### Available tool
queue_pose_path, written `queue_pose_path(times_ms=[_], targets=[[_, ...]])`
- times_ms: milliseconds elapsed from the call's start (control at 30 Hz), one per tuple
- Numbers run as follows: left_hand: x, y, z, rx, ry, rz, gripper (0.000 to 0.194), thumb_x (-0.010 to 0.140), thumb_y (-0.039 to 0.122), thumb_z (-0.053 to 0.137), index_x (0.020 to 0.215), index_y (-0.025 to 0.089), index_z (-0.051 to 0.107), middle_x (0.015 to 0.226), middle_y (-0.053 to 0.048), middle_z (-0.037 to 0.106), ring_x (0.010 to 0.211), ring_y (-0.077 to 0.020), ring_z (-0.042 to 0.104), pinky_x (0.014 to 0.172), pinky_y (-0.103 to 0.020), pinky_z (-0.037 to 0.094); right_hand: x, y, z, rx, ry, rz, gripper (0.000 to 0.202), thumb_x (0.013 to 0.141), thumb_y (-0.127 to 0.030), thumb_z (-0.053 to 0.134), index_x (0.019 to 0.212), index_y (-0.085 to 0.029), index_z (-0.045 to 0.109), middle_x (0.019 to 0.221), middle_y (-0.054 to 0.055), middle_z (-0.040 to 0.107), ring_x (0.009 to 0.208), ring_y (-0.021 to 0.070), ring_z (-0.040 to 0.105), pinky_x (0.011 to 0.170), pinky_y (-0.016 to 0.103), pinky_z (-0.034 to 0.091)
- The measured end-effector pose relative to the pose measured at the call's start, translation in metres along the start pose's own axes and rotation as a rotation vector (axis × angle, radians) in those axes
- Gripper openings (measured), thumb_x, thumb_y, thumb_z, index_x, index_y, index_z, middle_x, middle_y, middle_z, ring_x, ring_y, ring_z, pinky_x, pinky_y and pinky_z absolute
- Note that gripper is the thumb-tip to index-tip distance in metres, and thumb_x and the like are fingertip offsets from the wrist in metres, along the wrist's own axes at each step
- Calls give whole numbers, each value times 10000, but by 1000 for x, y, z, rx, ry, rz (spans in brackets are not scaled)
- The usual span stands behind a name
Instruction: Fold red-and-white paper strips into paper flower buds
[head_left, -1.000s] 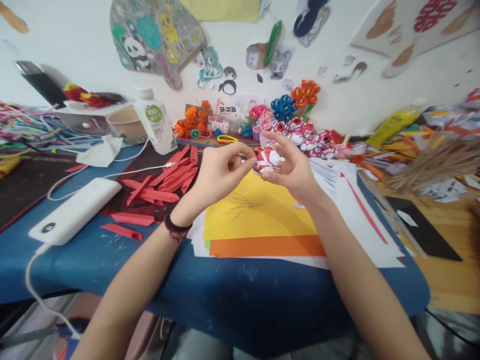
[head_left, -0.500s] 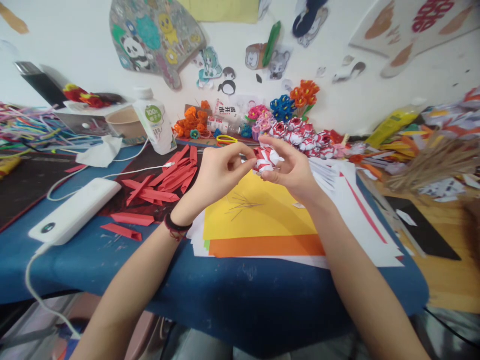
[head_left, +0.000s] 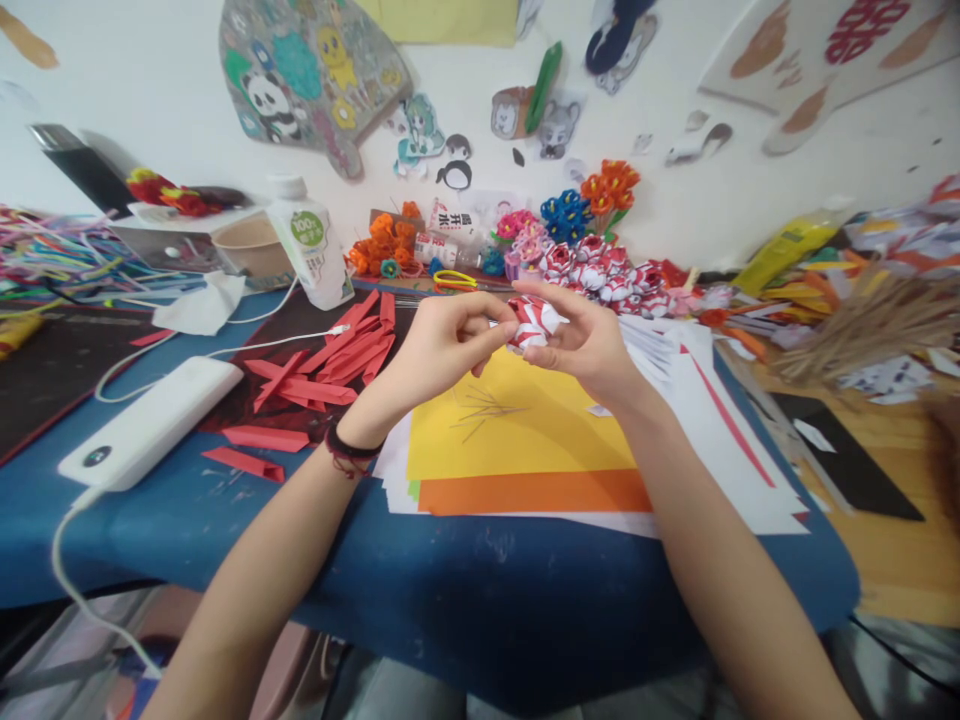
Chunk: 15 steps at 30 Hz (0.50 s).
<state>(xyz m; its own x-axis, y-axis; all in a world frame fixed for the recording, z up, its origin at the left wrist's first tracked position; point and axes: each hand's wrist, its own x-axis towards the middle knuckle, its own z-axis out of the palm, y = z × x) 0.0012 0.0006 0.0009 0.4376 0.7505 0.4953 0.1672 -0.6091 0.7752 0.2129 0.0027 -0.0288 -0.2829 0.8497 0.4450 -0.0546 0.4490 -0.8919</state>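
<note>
A red and white folded paper flower (head_left: pixel 534 322) is held above the yellow paper sheet (head_left: pixel 540 430). My right hand (head_left: pixel 589 340) curves around its right side, thumb below and fingers above. From the left, my left hand (head_left: pixel 461 335) pinches at the flower's edge with thumb and fingertips closed. Whether a thin wire lies between those fingertips is hidden. Several thin wires (head_left: pixel 487 408) lie loose on the yellow sheet beneath the hands. Left of my left hand is a pile of folded red paper strips (head_left: pixel 337 360).
Finished red and white paper flowers (head_left: pixel 611 270) cluster behind my hands, beside yellow-handled scissors (head_left: pixel 454 281). A white power bank (head_left: pixel 150 423) with a cable lies at left, near a white bottle (head_left: pixel 311 243). White paper sheets (head_left: pixel 720 440) and a black flat object (head_left: pixel 847 455) are at right.
My left hand's fingers have curled and shifted slightly at the flower's left side, with a lower fingertip now showing. The right hand still holds the flower in nearly the same place.
</note>
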Motion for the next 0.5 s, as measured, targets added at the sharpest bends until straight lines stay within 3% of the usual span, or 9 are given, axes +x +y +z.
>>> queue_pose_path(times_ms=[200,500], targets=[[1,3,-2,16,-33,-29,172,917,310,718,869,146,699,461,55,535,394,-58,476,404,-172,297,-1,-3,1,5,-11,27,681,660,-422,952,1291,-316,719,1384,35,685,1037,270,736,896,446,654],[-1,0,3,201,73,161,103,889,208,673,797,164,666,493,78,469,443,-51,374,471,-211,283,-2,-3,2,19,-28,24,655,680,-368,949,1292,-330,719,1318,25,716,1007,264,751,894,449,658]])
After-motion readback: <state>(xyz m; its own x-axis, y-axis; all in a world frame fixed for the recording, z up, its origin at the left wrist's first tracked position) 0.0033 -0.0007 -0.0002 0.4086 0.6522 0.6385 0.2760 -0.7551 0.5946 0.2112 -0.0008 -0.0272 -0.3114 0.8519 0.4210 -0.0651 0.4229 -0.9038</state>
